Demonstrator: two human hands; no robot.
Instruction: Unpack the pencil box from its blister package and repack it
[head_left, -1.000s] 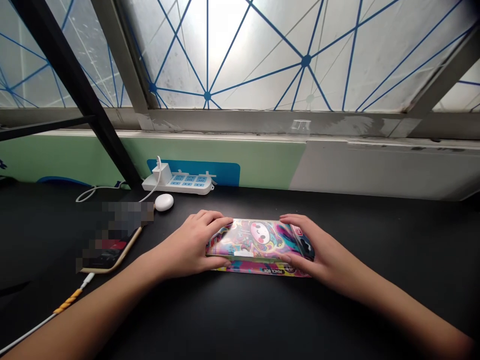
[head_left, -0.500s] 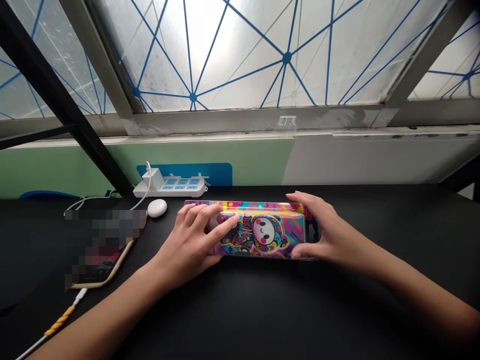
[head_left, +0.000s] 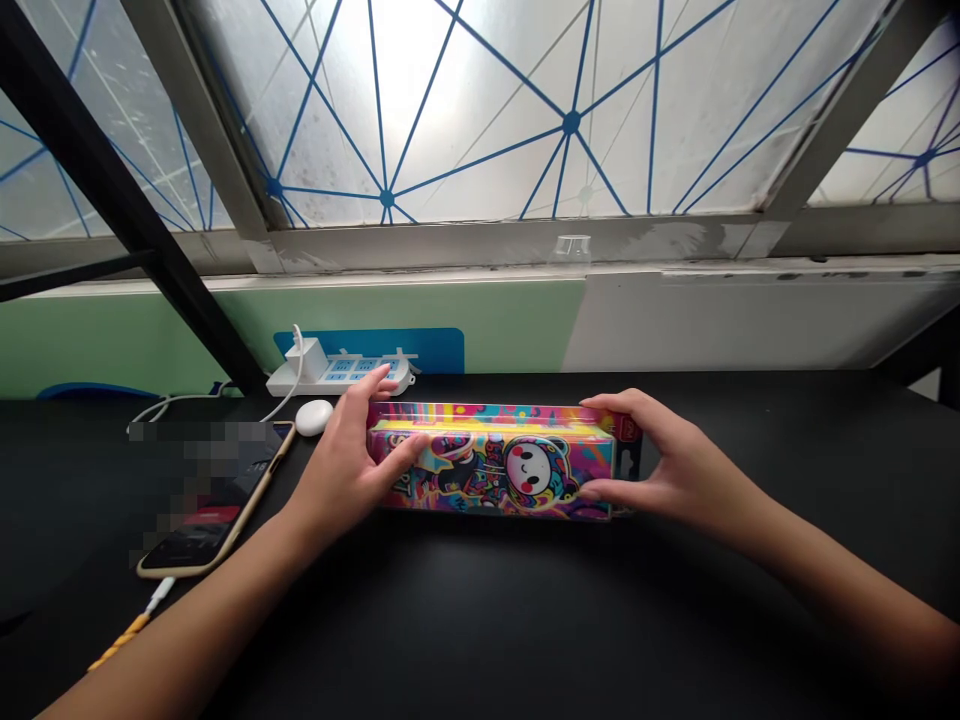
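A brightly coloured pencil box [head_left: 495, 462] in clear plastic wrap, printed with a cartoon panda face, stands tilted up on its long edge on the black desk [head_left: 480, 620]. My left hand [head_left: 345, 470] grips its left end, thumb on the front face and fingers behind. At the right end my right hand [head_left: 667, 465] clasps it, fingers over the top and thumb beneath, beside the black hang tab.
A phone [head_left: 217, 500] lies at the left on a charging cable [head_left: 124, 630]. Behind it sit a small white oval case [head_left: 313, 416] and a white power strip [head_left: 337, 372] against the green wall panel. A black diagonal strut [head_left: 127, 190] crosses the window at the left.
The box lay flat under both hands; it has been lifted onto its long edge and turned to face me. My left hand slid from the front face to the box's left end.
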